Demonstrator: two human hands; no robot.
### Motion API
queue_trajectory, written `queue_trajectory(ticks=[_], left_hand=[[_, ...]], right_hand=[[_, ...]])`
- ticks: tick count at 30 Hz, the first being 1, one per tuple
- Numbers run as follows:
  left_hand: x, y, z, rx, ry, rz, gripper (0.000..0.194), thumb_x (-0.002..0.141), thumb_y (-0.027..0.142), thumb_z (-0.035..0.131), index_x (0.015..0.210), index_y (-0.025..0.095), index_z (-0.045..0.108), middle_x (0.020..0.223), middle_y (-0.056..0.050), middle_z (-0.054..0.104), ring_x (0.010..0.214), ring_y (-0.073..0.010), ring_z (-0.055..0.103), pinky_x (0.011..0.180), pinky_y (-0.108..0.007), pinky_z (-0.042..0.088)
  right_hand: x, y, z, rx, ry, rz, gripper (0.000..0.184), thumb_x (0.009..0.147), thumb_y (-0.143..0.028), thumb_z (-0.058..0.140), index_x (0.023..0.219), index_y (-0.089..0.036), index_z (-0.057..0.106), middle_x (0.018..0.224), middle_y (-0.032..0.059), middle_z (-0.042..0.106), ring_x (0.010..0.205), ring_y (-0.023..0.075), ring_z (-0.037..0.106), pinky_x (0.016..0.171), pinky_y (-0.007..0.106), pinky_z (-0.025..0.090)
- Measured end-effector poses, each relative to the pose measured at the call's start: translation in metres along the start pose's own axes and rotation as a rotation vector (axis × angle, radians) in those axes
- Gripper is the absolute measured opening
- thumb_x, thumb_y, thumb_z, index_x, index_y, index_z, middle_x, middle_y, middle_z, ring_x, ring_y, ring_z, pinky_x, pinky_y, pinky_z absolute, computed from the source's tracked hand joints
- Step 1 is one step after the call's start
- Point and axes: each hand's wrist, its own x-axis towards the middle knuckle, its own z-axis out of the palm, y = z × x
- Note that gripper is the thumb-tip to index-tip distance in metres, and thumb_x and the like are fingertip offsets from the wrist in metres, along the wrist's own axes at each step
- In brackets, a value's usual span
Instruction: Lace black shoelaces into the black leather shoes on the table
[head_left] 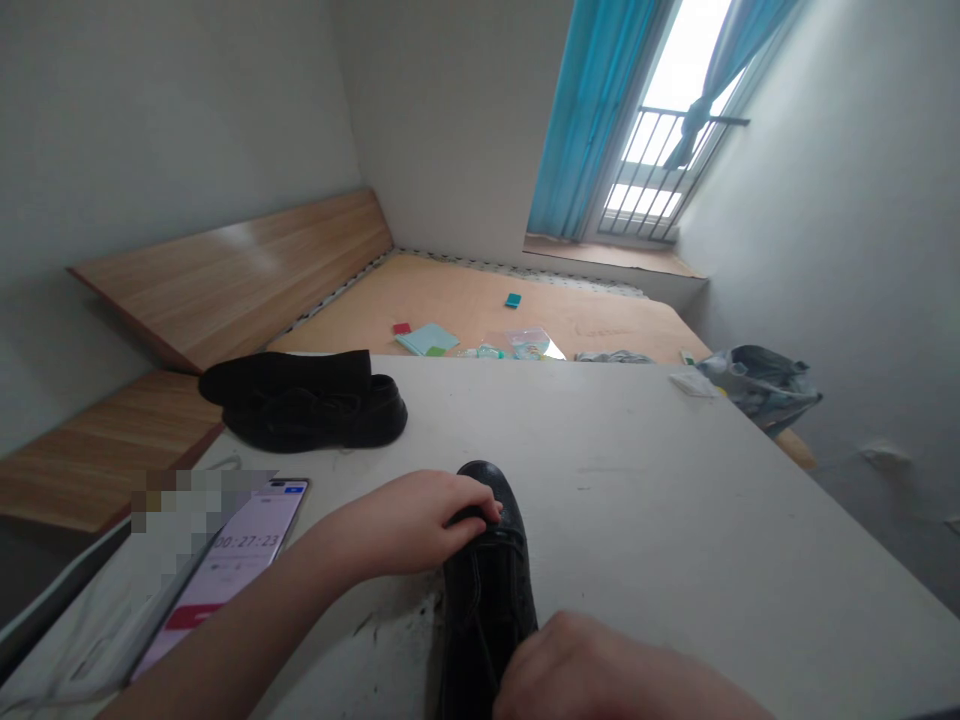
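Observation:
A black lace-up shoe (pixel 486 580) lies on the white table in front of me, its toe pointing away. My left hand (pixel 442 515) reaches across from the left and rests over the toe, its fingers bent and gripping the shoe's front. Down at the shoe's right side, near the opening, my right hand (pixel 585 665) is curled closed against it. Its fingertips are hidden, so what they hold cannot be made out. Further back on the left is another black shoe (pixel 322 415), with a flat black piece (pixel 292 378) lying along its top.
A phone (pixel 232 570) showing a timer lies at the left, near my forearm. Behind the white table (pixel 637 480) is a tan surface (pixel 450 285) with small packets and a light-blue sheet (pixel 427 339). A bag-lined bin (pixel 765 385) stands beyond the table's right edge.

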Motion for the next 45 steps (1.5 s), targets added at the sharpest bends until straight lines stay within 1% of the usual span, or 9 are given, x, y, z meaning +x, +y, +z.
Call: queue_trajectory(ticks=[7,12,19,25,28,33,39,42,45], left_hand=[[-0.004,0.007,-0.003,0.041,-0.014,-0.005,0.030,0.093,0.018,0.038,0.098,0.023,0.068,0.101,-0.002,0.074,0.094,-0.0212,0.067,0.080,-0.028,0.048],[-0.004,0.010,-0.001,0.031,0.011,-0.022,0.031,0.089,0.018,0.039,0.097,0.023,0.069,0.101,-0.003,0.074,0.094,-0.0230,0.067,0.082,-0.031,0.048],[-0.009,0.012,0.003,-0.034,0.036,-0.008,0.024,0.080,0.020,0.051,0.092,0.024,0.071,0.097,-0.001,0.075,0.090,-0.0227,0.066,0.074,-0.027,0.049],[-0.012,0.006,-0.009,-0.043,-0.026,0.019,0.031,0.072,0.024,0.061,0.102,0.024,0.069,0.090,-0.001,0.072,0.078,-0.0209,0.063,0.070,-0.027,0.047],[-0.014,0.006,-0.017,-0.100,0.100,-0.001,0.017,0.080,0.030,0.057,0.089,0.020,0.069,0.078,0.001,0.068,0.070,-0.0167,0.058,0.062,-0.024,0.042],[-0.018,0.014,-0.016,-0.156,0.153,-0.074,0.031,0.093,0.033,0.046,0.076,0.018,0.068,0.059,0.004,0.053,0.055,-0.0119,0.045,0.051,-0.025,0.028],[-0.016,0.023,-0.012,-0.358,0.124,0.021,0.026,0.095,0.037,0.047,0.080,0.020,0.059,0.078,0.003,0.054,0.073,-0.0141,0.052,0.066,-0.025,0.040],[-0.017,0.020,-0.018,-0.480,0.194,0.086,0.035,0.098,0.036,0.039,0.069,0.019,0.050,0.083,0.001,0.053,0.081,-0.0155,0.052,0.078,-0.028,0.043],[-0.021,0.014,-0.024,-0.735,0.245,0.115,0.040,0.100,0.038,0.033,0.066,0.020,0.042,0.075,0.000,0.053,0.083,-0.0179,0.056,0.084,-0.032,0.046]], right_hand=[[0.037,0.013,-0.072,0.458,0.652,0.285,0.042,0.083,-0.053,0.068,0.070,-0.018,0.049,0.057,-0.0085,0.032,0.050,0.0069,0.019,0.044,0.019,0.017],[0.058,0.021,-0.081,0.637,0.584,0.340,0.043,0.077,-0.052,0.072,0.072,-0.021,0.043,0.051,-0.0118,0.026,0.047,0.0075,0.009,0.041,0.020,0.008],[0.051,-0.008,-0.046,0.449,0.250,0.271,0.049,0.088,-0.059,0.058,0.065,-0.016,0.049,0.063,-0.0042,0.044,0.054,0.0068,0.033,0.050,0.021,0.023],[0.062,0.009,-0.077,0.359,0.428,0.248,0.046,0.086,-0.057,0.061,0.068,-0.016,0.050,0.061,-0.0077,0.038,0.047,0.0041,0.028,0.047,0.021,0.017],[0.064,0.014,-0.086,0.292,0.506,0.281,0.046,0.084,-0.058,0.062,0.068,-0.016,0.052,0.062,-0.0071,0.040,0.047,0.0037,0.031,0.046,0.020,0.020],[0.063,0.012,-0.081,0.362,0.512,0.291,0.042,0.084,-0.055,0.064,0.071,-0.016,0.054,0.062,-0.0075,0.040,0.047,0.0037,0.035,0.044,0.017,0.025],[0.063,0.012,-0.079,0.288,0.549,0.316,0.034,0.088,-0.049,0.058,0.074,-0.018,0.054,0.054,-0.0063,0.049,0.042,0.0065,0.044,0.039,0.018,0.024],[0.057,0.012,-0.090,0.069,0.690,0.256,0.031,0.088,-0.044,0.057,0.073,-0.017,0.057,0.063,-0.0019,0.060,0.043,0.0063,0.044,0.043,0.021,0.030],[0.047,0.010,-0.105,0.165,0.868,0.150,0.025,0.085,-0.040,0.062,0.074,-0.018,0.059,0.074,-0.0007,0.061,0.054,0.0086,0.052,0.053,0.024,0.042]])
